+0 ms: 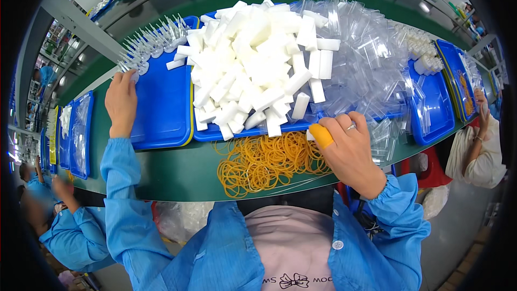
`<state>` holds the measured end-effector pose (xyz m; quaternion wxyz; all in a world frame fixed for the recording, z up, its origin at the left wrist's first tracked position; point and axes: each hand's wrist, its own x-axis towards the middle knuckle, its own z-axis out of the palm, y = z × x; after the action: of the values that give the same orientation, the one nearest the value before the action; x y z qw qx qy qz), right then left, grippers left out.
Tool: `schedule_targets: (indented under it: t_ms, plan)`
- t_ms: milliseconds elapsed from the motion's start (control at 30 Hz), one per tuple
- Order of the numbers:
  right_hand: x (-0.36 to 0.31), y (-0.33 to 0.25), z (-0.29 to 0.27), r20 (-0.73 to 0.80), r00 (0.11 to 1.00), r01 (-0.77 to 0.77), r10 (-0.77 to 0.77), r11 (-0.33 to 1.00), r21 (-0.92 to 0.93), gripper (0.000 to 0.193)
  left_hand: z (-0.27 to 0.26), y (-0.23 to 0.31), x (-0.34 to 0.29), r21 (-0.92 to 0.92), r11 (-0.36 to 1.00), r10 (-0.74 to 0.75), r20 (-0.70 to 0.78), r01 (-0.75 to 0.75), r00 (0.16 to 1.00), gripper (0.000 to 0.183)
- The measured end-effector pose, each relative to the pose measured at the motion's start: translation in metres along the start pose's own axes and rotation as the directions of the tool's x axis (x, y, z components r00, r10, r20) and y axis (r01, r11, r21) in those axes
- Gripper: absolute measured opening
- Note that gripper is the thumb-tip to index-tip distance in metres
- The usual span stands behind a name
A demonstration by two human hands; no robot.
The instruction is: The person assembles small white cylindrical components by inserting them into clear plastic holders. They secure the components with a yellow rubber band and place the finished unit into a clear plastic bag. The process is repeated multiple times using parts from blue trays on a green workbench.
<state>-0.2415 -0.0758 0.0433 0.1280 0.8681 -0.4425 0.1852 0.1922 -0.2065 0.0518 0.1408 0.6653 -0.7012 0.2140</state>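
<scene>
At the far left of the blue tray [164, 105], my left hand [121, 102] has its fingertips closed on the end one of the thin spiked pieces with round clear bases [156, 40]. Much of that piece is covered by the fingers. My right hand [349, 151] hovers at the table's near edge, palm down, a yellow cover on its thumb [321, 136] and a ring on one finger. A small white foam block [309, 136] shows at the thumb tip, pinched there. Orange rubber bands [264, 167] lie in a heap just left of this hand.
A large pile of white foam blocks [253, 59] fills the middle tray. Clear plastic sleeves [366, 64] are heaped right of it. Another blue tray [433, 108] with small off-white parts [428, 64] stands farther right. People sit on both sides along the green table [161, 172].
</scene>
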Motion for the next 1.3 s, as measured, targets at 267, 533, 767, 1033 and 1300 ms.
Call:
schedule_targets:
  t_ms: [267,533,767,1033,1300]
  plan:
    - [-0.007,-0.001,-0.030,-0.287,0.955,0.061,0.070,0.903,0.426,0.040,-0.051,0.015,-0.059,-0.977,0.080,-0.368,0.158,0.200,0.917,0.037]
    - [-0.029,-0.028,-0.063,0.284,0.847,-0.199,0.450,-0.228,0.953,0.031,-0.100,0.111,-0.169,-0.915,-0.330,-0.112,0.283,0.234,0.952,0.031]
    - [-0.037,-0.039,-0.038,0.524,0.696,-0.077,0.491,-0.674,0.734,0.027,-0.112,0.192,-0.179,-0.819,-0.407,0.221,0.342,0.405,0.913,0.018]
    - [-0.041,-0.041,-0.025,0.421,0.634,-0.066,0.649,-0.498,0.865,0.025,-0.113,0.204,-0.163,-0.813,-0.334,0.433,0.316,0.476,0.844,0.021]
    - [-0.042,-0.036,-0.033,0.511,0.709,-0.191,0.485,-0.566,0.802,0.021,-0.111,0.202,-0.158,-0.821,-0.308,0.487,0.298,0.480,0.821,0.022]
